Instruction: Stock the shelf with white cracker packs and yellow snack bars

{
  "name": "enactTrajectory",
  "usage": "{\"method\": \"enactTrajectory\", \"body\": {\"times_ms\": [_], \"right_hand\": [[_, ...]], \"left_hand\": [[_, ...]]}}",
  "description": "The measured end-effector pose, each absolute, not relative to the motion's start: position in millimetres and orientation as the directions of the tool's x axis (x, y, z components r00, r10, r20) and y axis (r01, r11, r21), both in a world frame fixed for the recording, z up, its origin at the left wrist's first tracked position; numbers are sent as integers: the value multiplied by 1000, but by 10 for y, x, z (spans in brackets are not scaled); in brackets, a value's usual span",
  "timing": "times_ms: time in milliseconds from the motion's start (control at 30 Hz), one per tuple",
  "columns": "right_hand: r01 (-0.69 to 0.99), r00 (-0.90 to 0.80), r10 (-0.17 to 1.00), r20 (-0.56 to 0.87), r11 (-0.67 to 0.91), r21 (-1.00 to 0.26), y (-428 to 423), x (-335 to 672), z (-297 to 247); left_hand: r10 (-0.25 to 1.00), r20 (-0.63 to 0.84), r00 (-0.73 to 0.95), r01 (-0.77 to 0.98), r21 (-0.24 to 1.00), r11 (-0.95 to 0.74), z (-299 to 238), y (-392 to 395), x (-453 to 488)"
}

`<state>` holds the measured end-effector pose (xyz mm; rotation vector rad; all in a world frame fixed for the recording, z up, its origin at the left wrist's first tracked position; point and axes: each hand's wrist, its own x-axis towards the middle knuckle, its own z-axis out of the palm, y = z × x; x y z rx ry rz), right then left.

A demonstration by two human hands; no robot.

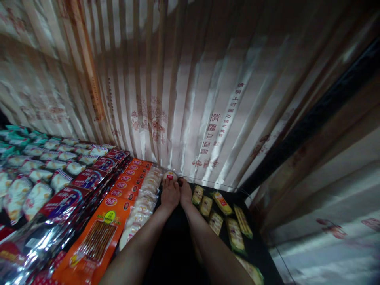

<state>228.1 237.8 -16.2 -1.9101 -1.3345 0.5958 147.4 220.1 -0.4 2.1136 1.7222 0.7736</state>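
Both my arms reach forward to the far edge of a dark display surface (175, 245). My left hand (170, 194) and my right hand (185, 192) lie side by side, fingers curled over a small clear snack packet (170, 175) with a red label at the back. The packet sits at the far end of a row of similar clear packets (141, 208) just left of my left forearm. Both hands appear closed on it; the fingertips are partly hidden.
Orange packets (101, 233) and red-and-silver packets (59, 206) lie in rows to the left, white and green ones (32, 158) beyond. Several yellow-green packets (225, 221) lie to the right. A pleated, printed satin curtain (190, 99) hangs right behind the display.
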Motion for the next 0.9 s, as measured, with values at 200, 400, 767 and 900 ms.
{"method": "enactTrajectory", "body": {"times_ms": [200, 400, 767, 900], "right_hand": [[565, 364, 927, 88, -144, -812, 2140, 2277, -160], [525, 313, 943, 112, -74, -848, 1773, 2263, -62], [414, 330, 927, 178, 27, -910, 633, 2123, -121], [442, 292, 922, 253, 104, -891, 252, 2047, -105]], "left_hand": [[978, 171, 118, 759, 620, -200, 150, 1988, 1476], [998, 53, 23, 728, 683, -53, 382, 1537, 1466], [983, 180, 29, 647, 747, -155, 241, 431, 1332], [962, 271, 31, 599, 765, -235, 86, 103, 1253]]}}
